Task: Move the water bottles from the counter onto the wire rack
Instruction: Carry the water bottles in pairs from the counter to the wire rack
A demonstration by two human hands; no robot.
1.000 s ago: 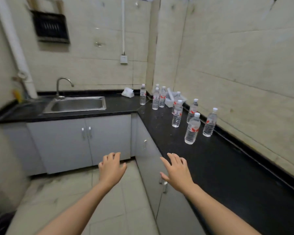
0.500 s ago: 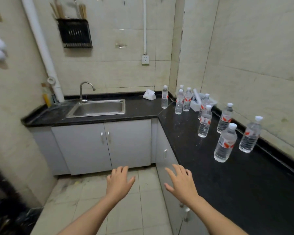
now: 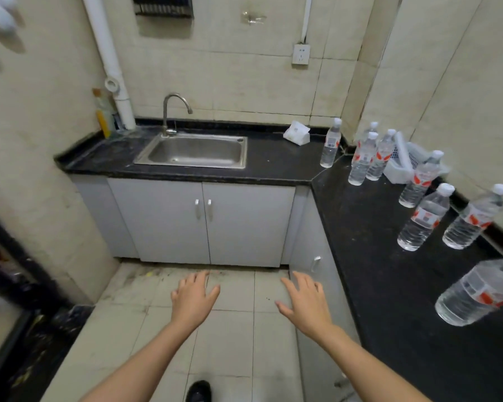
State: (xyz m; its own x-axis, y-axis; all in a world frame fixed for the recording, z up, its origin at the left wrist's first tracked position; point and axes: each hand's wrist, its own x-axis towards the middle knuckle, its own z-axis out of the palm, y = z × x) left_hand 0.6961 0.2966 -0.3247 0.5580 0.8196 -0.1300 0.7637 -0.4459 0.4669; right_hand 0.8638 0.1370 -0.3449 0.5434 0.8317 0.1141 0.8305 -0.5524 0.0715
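Several clear water bottles with white caps and red labels stand on the black counter (image 3: 369,256) along the right wall. The nearest bottle (image 3: 476,291) is at the right edge; two more (image 3: 423,219) (image 3: 474,219) stand behind it, and others cluster in the corner (image 3: 362,158). One bottle (image 3: 330,145) stands alone near the corner seam. My left hand (image 3: 193,297) and my right hand (image 3: 305,303) hover over the floor with fingers spread, holding nothing, both well left of the bottles. I see no wire rack on the floor or counter; a black rack (image 3: 163,5) hangs high on the wall.
A steel sink (image 3: 193,150) with a tap sits in the back counter above grey cabinet doors (image 3: 204,221). A white tissue pack (image 3: 296,133) and a white basket (image 3: 404,161) lie by the corner. A dark frame (image 3: 12,285) stands at the left. A shoe tip (image 3: 198,391) shows below.
The view has swung left and down, so the bottles have slid to the right edge and look closer. Both hands stay open and empty in front of me.
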